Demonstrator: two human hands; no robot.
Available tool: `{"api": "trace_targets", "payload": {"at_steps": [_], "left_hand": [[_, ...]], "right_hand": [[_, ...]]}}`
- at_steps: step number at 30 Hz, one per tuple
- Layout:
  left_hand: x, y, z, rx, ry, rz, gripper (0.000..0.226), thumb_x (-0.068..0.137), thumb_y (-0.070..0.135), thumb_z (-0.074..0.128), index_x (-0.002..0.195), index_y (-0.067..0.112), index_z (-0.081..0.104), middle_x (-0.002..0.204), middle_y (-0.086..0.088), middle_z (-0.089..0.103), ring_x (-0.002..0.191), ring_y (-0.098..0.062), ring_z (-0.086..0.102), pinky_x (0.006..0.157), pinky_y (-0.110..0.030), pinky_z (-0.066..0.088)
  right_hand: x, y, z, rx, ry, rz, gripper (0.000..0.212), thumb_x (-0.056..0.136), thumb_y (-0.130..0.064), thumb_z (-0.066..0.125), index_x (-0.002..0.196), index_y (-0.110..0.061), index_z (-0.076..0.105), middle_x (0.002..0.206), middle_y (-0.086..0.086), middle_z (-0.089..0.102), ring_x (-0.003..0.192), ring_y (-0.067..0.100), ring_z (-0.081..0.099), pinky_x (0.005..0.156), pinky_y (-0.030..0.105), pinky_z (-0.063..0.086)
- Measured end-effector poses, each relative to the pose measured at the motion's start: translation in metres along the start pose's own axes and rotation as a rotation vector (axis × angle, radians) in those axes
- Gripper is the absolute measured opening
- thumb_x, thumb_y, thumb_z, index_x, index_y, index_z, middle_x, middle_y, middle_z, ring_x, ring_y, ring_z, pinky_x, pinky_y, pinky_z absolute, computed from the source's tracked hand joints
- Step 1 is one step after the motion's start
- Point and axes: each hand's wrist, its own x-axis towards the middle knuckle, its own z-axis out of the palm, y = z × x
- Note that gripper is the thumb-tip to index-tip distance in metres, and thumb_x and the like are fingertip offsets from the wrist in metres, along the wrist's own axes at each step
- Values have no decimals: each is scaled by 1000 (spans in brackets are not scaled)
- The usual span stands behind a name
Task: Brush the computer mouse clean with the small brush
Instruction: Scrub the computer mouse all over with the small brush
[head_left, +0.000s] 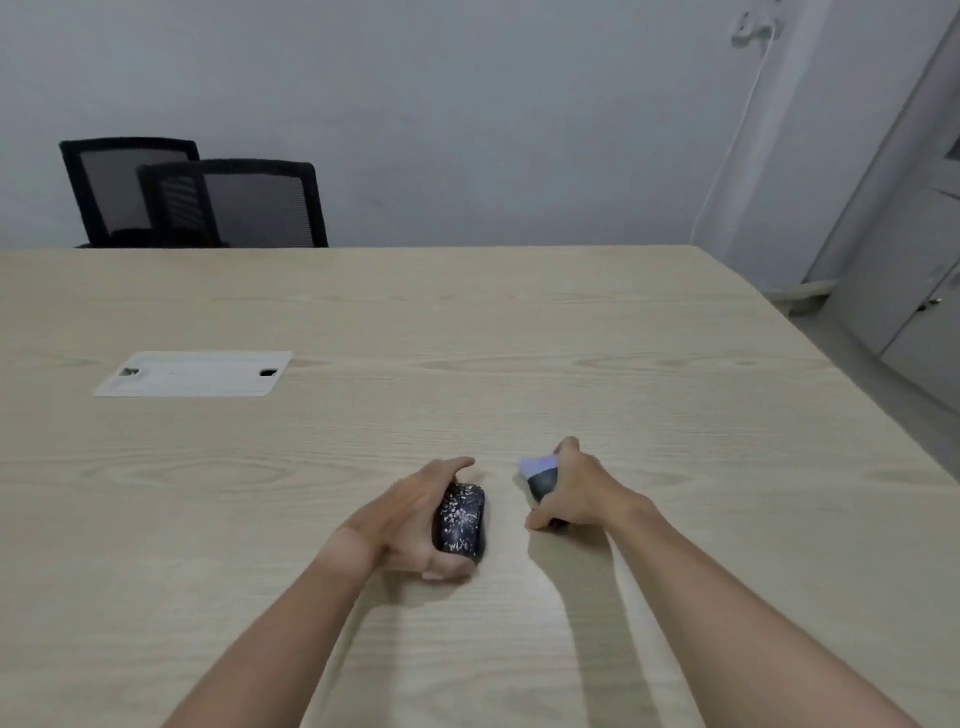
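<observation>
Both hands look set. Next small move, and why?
Probably bring the right hand leftward so the brush meets the mouse. The left hand already holds the speckled mouse on the table, the brush is gripped beside it, and a gap separates them.

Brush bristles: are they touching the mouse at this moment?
No. The brush sits in the right hand, with bare table between it and the speckled mouse held by the left hand.

hands: 2 (left hand (410, 512), right hand (576, 491)) | mouse (460, 519): 1 | brush (540, 480): 1 | chairs: 2 (back chair (109, 187), front chair (249, 202)) | table (519, 353): 1 | plate (195, 374): 1
</observation>
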Motion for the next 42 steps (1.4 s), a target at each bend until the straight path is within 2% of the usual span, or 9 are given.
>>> {"api": "trace_targets", "payload": {"at_steps": [5, 8, 11, 16, 20, 27, 30, 36, 42], "left_hand": [[3, -18, 36, -146, 258, -11, 113, 53, 62, 79, 146, 42, 16, 127, 11, 44, 115, -9, 45, 107, -33, 35], [4, -18, 47, -151, 339, -3, 109, 52, 63, 77, 144, 41, 23, 123, 8, 49, 106, -13, 51, 102, -35, 40], [-4, -13, 57, -159, 415, -18, 106, 52, 65, 73, 143, 35, 28, 123, 5, 52, 105, -16, 56, 101, -41, 42], [-28, 3, 73, -116, 482, -110, 112, 54, 75, 64, 147, 27, 25, 143, 0, 41, 132, -15, 38, 111, -45, 30], [-36, 11, 76, -89, 532, -157, 113, 55, 82, 55, 147, 24, 23, 143, 0, 39, 133, -17, 35, 110, -43, 28], [-34, 7, 78, -107, 616, -135, 97, 63, 75, 61, 142, 29, 28, 134, 4, 47, 126, -14, 43, 104, -42, 33], [-33, 7, 80, -93, 651, -132, 88, 68, 67, 61, 140, 28, 30, 127, 5, 50, 121, -15, 46, 103, -42, 35], [-31, 7, 79, -47, 682, -143, 79, 67, 66, 54, 136, 30, 35, 118, 6, 54, 113, -17, 52, 99, -39, 39], [-29, 7, 78, -37, 751, -190, 89, 71, 59, 64, 141, 14, 36, 111, -1, 63, 111, -24, 55, 95, -37, 43]], "right_hand": [[17, 8, 4, -74, 158, -188, 60, 55, -34, 99, 89, -13, 54, 93, 0, 56, 76, 14, 52, 53, 24, 37], [11, 14, 15, -24, 253, -226, 54, 57, -29, 99, 60, -14, 48, 67, 1, 49, 55, 12, 44, 44, 24, 29], [-2, 24, 33, 104, 354, -235, 48, 61, -25, 96, 66, -10, 51, 70, 4, 50, 63, 18, 47, 47, 26, 32], [-30, 31, 55, 172, 385, -216, 25, 86, -19, 74, 84, -8, 51, 84, 6, 50, 75, 24, 48, 50, 26, 31], [-39, 26, 51, 226, 410, -250, 18, 93, -16, 53, 76, -9, 55, 80, 12, 56, 68, 24, 49, 62, 31, 37], [-45, 8, 49, 167, 450, -395, 32, 93, -18, 61, 67, 0, 57, 70, 9, 48, 65, 20, 43, 61, 32, 31], [-41, 7, 51, 137, 463, -440, 35, 95, -16, 62, 74, 12, 58, 66, 9, 45, 64, 21, 38, 57, 33, 26], [-33, 5, 51, 69, 481, -452, 38, 96, -17, 62, 60, -9, 49, 62, 2, 37, 58, 19, 29, 49, 29, 20], [-32, -1, 52, 27, 436, -464, 39, 94, -19, 64, 59, -11, 47, 61, 1, 36, 59, 20, 28, 51, 31, 21]]}}
